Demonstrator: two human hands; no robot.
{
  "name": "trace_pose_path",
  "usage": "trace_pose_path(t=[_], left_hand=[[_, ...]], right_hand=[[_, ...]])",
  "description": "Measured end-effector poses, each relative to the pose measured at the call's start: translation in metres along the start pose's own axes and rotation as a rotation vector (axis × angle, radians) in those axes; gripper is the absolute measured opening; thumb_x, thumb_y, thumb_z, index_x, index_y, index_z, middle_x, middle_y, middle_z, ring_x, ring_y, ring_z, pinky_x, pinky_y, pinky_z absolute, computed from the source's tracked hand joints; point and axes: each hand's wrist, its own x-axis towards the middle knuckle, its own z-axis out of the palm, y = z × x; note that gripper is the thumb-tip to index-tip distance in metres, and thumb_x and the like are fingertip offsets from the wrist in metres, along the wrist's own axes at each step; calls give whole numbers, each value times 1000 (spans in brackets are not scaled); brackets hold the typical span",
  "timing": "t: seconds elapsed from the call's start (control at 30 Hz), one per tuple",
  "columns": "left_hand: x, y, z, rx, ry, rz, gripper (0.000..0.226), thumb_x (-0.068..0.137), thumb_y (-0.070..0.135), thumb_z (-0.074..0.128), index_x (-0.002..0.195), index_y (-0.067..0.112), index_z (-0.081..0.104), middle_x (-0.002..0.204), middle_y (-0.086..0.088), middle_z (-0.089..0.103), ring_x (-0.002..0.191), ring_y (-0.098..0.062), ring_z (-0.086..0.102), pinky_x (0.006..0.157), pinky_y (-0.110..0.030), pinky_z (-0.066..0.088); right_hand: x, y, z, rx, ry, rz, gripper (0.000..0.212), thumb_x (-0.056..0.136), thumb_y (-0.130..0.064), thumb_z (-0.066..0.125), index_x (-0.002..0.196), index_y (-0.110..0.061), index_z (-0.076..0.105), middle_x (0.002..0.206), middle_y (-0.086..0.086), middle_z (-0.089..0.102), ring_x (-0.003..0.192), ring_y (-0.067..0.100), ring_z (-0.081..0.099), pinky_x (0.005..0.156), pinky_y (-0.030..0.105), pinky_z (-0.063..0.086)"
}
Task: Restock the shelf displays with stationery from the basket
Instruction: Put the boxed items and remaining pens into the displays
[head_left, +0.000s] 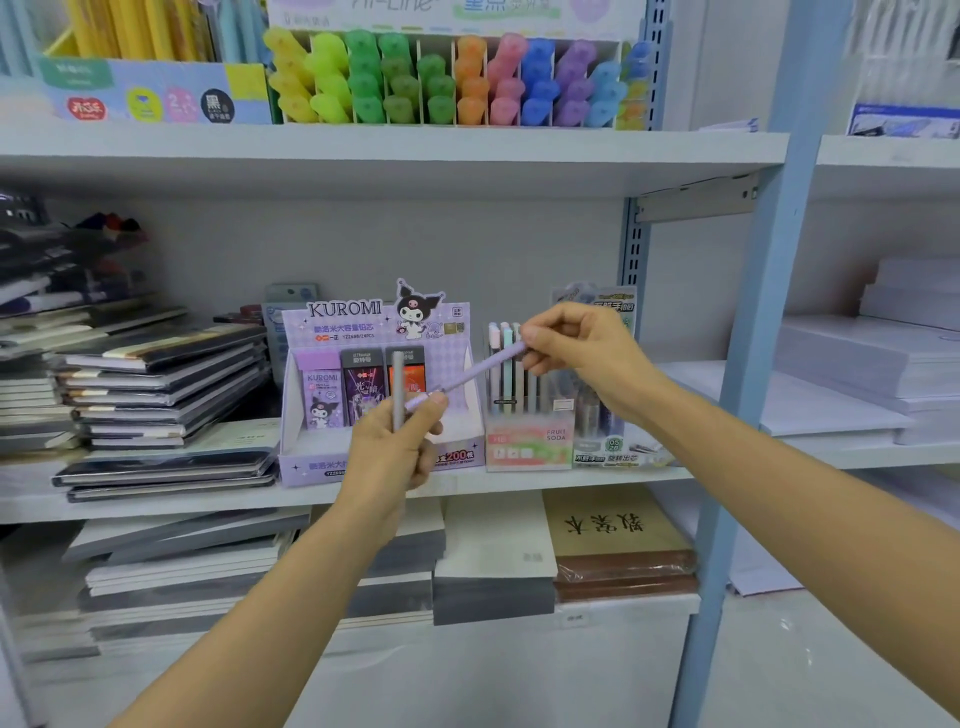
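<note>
- A stationery shop bay has white shelf boards (208, 501) carried on a pale blue upright post (769, 312), which stands to the right of the right grip (582, 348).
- Behind the left grip (395, 447) stands a purple Kuromi display box (374, 317). Behind and below the right grip is a Fruit Soda pen box (530, 441) with pastel pens upright in it.
- Well above both grips, a highlighter display (452, 83) sits on the higher board.
- Dark notebooks (156, 384) are stacked left of the left grip, and white paper stacks (857, 374) lie far right of the right grip.
- The left grip is raised with its fingers curled round a grey pen (398, 384) held upright. Its thumb presses the lower end of a lilac pen (467, 376).
- The right grip, higher and to the right, pinches the upper end of that lilac pen. The pen slants between the two grips in front of the Kuromi box.
- Both forearms reach in from below, in front of the shelf's front edge.
- Above the displays, the grey back wall shows bare up to the higher board. Below the grips, the lower board holds flat books, including a brown calligraphy book (618, 530).
</note>
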Motion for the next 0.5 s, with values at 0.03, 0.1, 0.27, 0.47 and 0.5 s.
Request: trace_pose_path(t=[0.03, 0.1, 0.27, 0.47, 0.5], left_hand=[[0, 2, -1, -32, 48, 17, 20, 87, 29, 68, 93, 11, 62, 67, 3, 59, 38, -6, 40, 34, -15, 29], [-1, 6, -1, -100, 132, 50, 16, 87, 30, 69, 86, 16, 61, 69, 3, 63, 38, -6, 44, 34, -15, 31], [-5, 14, 6, -205, 153, 97, 9, 88, 25, 68, 89, 15, 67, 79, -4, 66, 38, -6, 46, 32, -14, 30], [-9, 18, 12, -12, 64, 174, 12, 89, 22, 67, 82, 13, 67, 59, 5, 65, 33, -8, 37, 35, -17, 30], [-10, 18, 13, 20, 28, 174, 12, 89, 21, 67, 82, 11, 68, 64, 1, 67, 33, -8, 36, 35, -17, 31]], right_hand=[[-3, 2, -1, -18, -50, 39, 11, 86, -4, 65, 96, 1, 67, 79, 10, 72, 69, 18, 69, 65, 21, 57], [-11, 7, 0, -79, -154, 100, 13, 84, -5, 68, 95, 0, 67, 82, 14, 72, 72, 21, 69, 67, 23, 58], [-28, 14, 16, -151, -393, 156, 12, 80, -4, 74, 89, -1, 65, 89, 21, 72, 79, 27, 71, 72, 27, 59], [-28, -2, 31, -220, -316, 9, 19, 93, -20, 62, 107, -8, 65, 97, 10, 71, 82, 16, 68, 73, 28, 57], [-26, -3, 33, -192, -271, -14, 22, 94, -20, 60, 112, -10, 64, 99, 8, 70, 84, 16, 67, 74, 30, 57]])
